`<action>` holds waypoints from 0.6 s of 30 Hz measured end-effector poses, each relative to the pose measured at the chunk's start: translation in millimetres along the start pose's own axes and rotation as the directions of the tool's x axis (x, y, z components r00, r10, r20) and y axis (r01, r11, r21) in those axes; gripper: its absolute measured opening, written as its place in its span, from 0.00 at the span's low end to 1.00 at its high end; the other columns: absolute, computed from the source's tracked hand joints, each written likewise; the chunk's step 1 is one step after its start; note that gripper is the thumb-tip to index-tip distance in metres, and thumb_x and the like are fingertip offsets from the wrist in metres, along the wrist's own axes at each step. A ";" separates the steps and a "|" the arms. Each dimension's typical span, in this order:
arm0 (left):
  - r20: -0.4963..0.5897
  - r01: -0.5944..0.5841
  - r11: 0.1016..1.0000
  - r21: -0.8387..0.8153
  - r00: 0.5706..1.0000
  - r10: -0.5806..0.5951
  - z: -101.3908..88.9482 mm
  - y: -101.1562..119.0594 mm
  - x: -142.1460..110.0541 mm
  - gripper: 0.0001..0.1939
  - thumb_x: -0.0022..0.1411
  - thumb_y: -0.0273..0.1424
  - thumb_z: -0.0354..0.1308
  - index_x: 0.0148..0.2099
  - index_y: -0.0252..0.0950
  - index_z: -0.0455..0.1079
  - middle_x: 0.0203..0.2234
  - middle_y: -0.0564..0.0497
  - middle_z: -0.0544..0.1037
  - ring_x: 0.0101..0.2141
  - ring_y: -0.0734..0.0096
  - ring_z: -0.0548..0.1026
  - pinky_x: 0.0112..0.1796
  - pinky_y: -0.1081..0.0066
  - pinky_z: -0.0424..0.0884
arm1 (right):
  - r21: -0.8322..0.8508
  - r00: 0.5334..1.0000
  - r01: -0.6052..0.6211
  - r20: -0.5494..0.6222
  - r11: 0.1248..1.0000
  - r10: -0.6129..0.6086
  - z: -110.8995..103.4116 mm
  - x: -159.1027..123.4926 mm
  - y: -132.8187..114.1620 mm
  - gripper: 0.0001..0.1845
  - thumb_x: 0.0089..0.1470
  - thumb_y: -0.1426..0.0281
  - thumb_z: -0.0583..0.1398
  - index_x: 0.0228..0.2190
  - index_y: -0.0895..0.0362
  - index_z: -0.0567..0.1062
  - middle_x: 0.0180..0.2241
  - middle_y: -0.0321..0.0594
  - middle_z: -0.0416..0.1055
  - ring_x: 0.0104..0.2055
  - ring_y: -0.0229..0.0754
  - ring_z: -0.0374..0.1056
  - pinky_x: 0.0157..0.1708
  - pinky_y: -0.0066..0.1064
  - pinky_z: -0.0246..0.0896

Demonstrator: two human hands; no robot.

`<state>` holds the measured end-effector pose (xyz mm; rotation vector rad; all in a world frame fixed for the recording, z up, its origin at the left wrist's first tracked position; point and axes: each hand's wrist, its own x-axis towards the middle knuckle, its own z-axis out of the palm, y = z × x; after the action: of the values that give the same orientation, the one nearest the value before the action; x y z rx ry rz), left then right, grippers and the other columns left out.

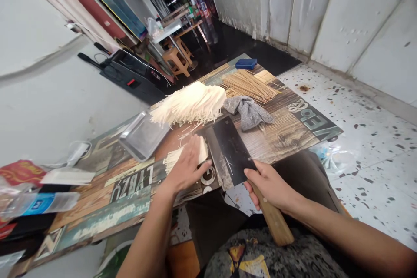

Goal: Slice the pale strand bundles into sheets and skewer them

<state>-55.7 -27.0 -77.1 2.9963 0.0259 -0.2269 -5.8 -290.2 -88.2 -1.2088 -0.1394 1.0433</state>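
Observation:
My right hand (270, 186) grips the wooden handle of a cleaver (230, 150), its dark wide blade lying over the table's near edge. Flat on a small bunch of enoki mushrooms (203, 149) rests my left hand (188, 163), fingers stretched out and thumb pointing toward the blade. The blade is just right of this bunch. Beyond both hands spreads a large pile of pale enoki mushrooms (192, 103), with a few loose strands in front of it. A shallow metal tray (143, 137) sits to the left of the pile.
A crumpled grey cloth (249, 113) lies right of the pile, near many thin wooden skewers (250, 86) and a blue box (246, 64). A plastic bottle (48, 203) and a red packet (22, 172) are at the left. Stools (176, 61) stand farther back.

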 end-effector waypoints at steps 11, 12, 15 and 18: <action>-0.085 0.002 1.000 -0.001 0.996 -0.003 8.2 0.6 1.1 0.33 0.70 0.42 0.33 0.70 0.34 0.30 0.68 0.44 0.39 0.66 0.61 0.38 0.63 0.54 0.42 | 0.015 1.000 0.007 -0.002 1.000 -0.007 7.7 2.6 12.8 0.10 0.56 0.65 0.51 0.26 0.55 0.58 0.15 0.26 0.62 0.11 0.32 0.59 0.10 0.23 0.56; -0.092 -0.003 1.000 0.001 0.996 0.003 8.6 0.4 0.8 0.33 0.70 0.42 0.33 0.70 0.34 0.30 0.68 0.44 0.39 0.66 0.61 0.38 0.63 0.54 0.43 | 0.019 1.000 0.011 0.002 1.000 -0.011 7.8 3.3 14.5 0.10 0.56 0.64 0.51 0.26 0.55 0.58 0.15 0.26 0.62 0.11 0.32 0.59 0.10 0.23 0.56; -0.105 -0.001 1.000 0.001 0.994 0.002 9.5 -0.6 0.5 0.33 0.70 0.42 0.34 0.70 0.35 0.30 0.68 0.44 0.40 0.66 0.60 0.39 0.63 0.54 0.44 | 0.032 1.000 0.013 0.007 0.999 -0.013 7.9 4.5 17.2 0.11 0.56 0.63 0.52 0.26 0.55 0.58 0.15 0.26 0.62 0.11 0.32 0.59 0.09 0.23 0.57; -0.104 0.002 1.000 -0.003 0.995 -0.003 10.1 -0.9 0.8 0.32 0.70 0.42 0.34 0.70 0.35 0.29 0.68 0.45 0.40 0.66 0.60 0.39 0.63 0.53 0.43 | 0.046 1.000 0.007 0.009 0.999 -0.008 7.9 4.5 17.6 0.11 0.56 0.63 0.52 0.26 0.55 0.58 0.15 0.25 0.62 0.11 0.32 0.59 0.09 0.23 0.57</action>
<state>-56.5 -27.5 -87.3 3.0020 0.0408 -0.0704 -18.3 -281.9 -101.2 -1.1615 -0.1266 1.0406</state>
